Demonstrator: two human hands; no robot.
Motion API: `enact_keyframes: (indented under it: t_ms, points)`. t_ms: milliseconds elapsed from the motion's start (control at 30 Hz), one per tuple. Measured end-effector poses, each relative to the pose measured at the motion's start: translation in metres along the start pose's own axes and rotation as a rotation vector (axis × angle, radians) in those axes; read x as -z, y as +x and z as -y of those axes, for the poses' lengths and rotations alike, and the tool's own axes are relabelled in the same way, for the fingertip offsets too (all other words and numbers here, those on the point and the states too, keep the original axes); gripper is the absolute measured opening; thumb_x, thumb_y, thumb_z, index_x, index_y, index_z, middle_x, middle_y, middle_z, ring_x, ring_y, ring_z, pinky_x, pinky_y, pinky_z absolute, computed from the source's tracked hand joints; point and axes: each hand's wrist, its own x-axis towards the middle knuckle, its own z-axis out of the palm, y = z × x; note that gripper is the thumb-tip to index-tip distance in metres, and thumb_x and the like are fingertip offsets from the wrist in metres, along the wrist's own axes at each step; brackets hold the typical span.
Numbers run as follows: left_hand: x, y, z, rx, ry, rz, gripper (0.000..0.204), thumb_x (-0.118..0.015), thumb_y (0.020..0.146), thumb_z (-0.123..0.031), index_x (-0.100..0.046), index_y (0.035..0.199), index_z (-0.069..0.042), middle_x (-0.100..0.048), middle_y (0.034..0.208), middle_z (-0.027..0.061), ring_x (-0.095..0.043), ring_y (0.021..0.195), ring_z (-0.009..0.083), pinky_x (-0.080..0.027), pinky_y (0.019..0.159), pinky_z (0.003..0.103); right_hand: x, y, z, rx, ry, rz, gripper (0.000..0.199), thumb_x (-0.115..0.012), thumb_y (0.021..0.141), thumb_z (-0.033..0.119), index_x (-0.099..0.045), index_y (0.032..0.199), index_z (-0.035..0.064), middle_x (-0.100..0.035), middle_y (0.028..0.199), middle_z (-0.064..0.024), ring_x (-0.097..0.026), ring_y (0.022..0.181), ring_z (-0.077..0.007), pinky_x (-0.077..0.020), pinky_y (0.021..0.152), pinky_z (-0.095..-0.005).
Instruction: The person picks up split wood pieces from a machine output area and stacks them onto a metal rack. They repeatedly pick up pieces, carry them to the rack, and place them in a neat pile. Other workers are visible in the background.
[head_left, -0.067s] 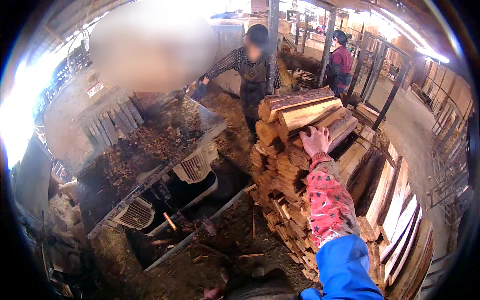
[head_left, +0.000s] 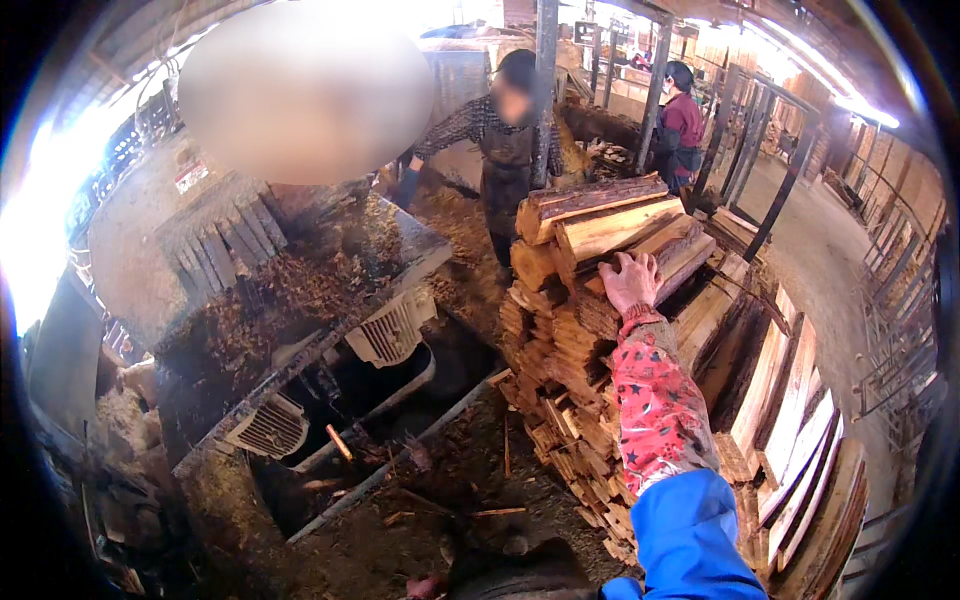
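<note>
r. hand (head_left: 630,282) on a split log (head_left: 672,234) near top of stack (head_left: 560,345); fingers apart, bent over the wood, not closed round it afaict (underside hidden). l. hand out of view. for a steady hold, prob. best to press w/ spread fingertips, thumb at the near end, clear of splintery edges & pinch gaps. above: pale, flat-faced split log (head_left: 612,231) & rough-barked log (head_left: 590,204). stack ends jagged, fibrous. l. side: dark worktable (head_left: 330,295) w/ bark litter, cream slatted vents (head_left: 385,330) below. co-worker (head_left: 508,160) beyond.
</note>
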Motion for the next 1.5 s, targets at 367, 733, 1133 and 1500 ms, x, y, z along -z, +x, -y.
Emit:
enact_keyframes:
  t_ms: [367, 733, 1133, 1500]
  points:
    - [-0.010, -0.012, 0.045, -0.228, 0.390, 0.087, 0.027, -0.055, 0.080, -0.021, -0.058, 0.107, -0.017, -0.060, 0.087, 0.0072, -0.056, 0.084, 0.0227, -0.044, 0.068, 0.038, 0.001, -0.001, -0.001, -0.003, 0.013, 0.011, 0.043, -0.054, 0.079, 0.042, -0.060, 0.111, 0.0153, -0.044, 0.126, -0.0063, -0.029, 0.125, -0.0263, -0.0190, 0.103, -0.0517]
    - [-0.024, -0.018, 0.077, -0.242, 0.726, 0.026, 0.051, -0.065, 0.072, -0.040, -0.053, 0.117, -0.020, -0.060, 0.092, 0.0062, -0.055, 0.083, 0.0235, -0.043, 0.071, 0.040, -0.004, -0.002, 0.001, 0.028, 0.009, 0.001, 0.042, -0.054, 0.077, 0.042, -0.062, 0.108, 0.0145, -0.046, 0.125, -0.0060, -0.031, 0.124, -0.0262, -0.0224, 0.102, -0.0499]
    - [0.008, -0.006, 0.005, 0.296, -0.466, 0.013, 0.038, -0.065, 0.071, -0.031, -0.055, 0.106, -0.018, -0.053, 0.080, 0.0048, -0.050, 0.074, 0.0224, -0.040, 0.064, 0.039, -0.005, -0.001, 0.000, 0.008, 0.002, -0.035, 0.043, -0.056, 0.076, 0.044, -0.062, 0.108, 0.0158, -0.046, 0.123, -0.0055, -0.034, 0.121, -0.0272, -0.0237, 0.101, -0.0475]
    - [0.017, 0.009, -0.009, 0.288, -0.402, 0.064, 0.027, -0.064, 0.071, -0.024, -0.056, 0.096, -0.018, -0.049, 0.075, 0.0035, -0.044, 0.068, 0.0210, -0.038, 0.061, 0.037, -0.011, 0.002, -0.010, 0.024, 0.014, -0.060, 0.043, -0.058, 0.076, 0.043, -0.061, 0.109, 0.0157, -0.046, 0.124, -0.0066, -0.033, 0.122, -0.0266, -0.0230, 0.101, -0.0487]
